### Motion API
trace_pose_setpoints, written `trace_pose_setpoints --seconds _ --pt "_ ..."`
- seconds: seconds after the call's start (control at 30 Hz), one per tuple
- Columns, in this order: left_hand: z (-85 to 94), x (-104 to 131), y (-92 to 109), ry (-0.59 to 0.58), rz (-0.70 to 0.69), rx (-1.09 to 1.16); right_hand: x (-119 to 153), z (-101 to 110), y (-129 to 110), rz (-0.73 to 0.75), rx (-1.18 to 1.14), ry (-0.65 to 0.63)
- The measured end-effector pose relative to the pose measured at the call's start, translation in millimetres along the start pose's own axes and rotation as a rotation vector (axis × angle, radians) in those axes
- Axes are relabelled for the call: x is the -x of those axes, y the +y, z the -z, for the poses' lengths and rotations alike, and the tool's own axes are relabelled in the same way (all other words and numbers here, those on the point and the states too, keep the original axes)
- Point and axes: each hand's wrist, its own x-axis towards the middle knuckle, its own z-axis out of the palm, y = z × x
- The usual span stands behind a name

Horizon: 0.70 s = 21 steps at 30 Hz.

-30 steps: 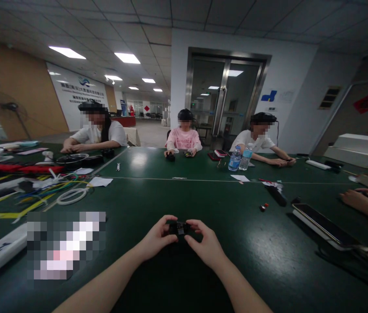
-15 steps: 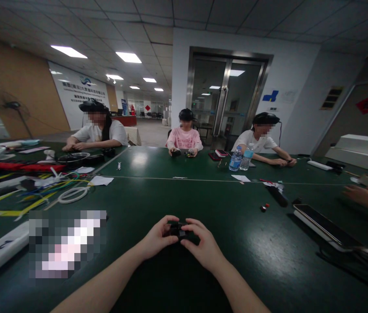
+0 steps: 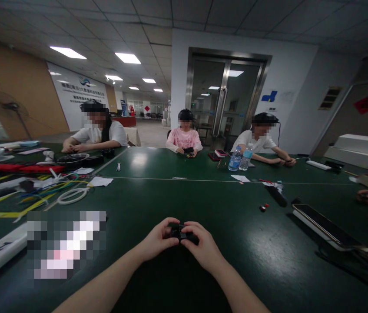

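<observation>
Between both hands, low in the middle of the head view, is a small black object [image 3: 180, 234] held just above the dark green table [image 3: 131, 208]. My left hand [image 3: 160, 237] grips its left side, thumb at the front and fingers curled behind. On the right side, my right hand [image 3: 199, 239] pinches it with thumb and fingers. Part of the object is hidden by the fingers, and its details are too dark to make out.
A phone [image 3: 325, 226] lies on a white block at right, near small red and black pieces [image 3: 263, 208]. Two water bottles [image 3: 236, 158], a white cable coil [image 3: 72, 196] and a long white bar [image 3: 1, 252] also lie around. Several people sit around the table.
The black object has turned slightly between my hands, and my fingers have shifted a little. At the right edge, another person's hand has moved away to the right.
</observation>
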Motion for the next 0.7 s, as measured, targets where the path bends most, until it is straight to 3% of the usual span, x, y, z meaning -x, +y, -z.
trace_pose_setpoints --seconds 0.3,0.7 --pt "1.2 0.5 1.6 0.031 0.018 -0.028 -3.9 12.6 -3.5 -0.032 -0.159 0.143" --pt "0.9 2.3 8.6 0.064 0.055 -0.046 -9.4 28.0 20.2 -0.026 -0.312 0.242"
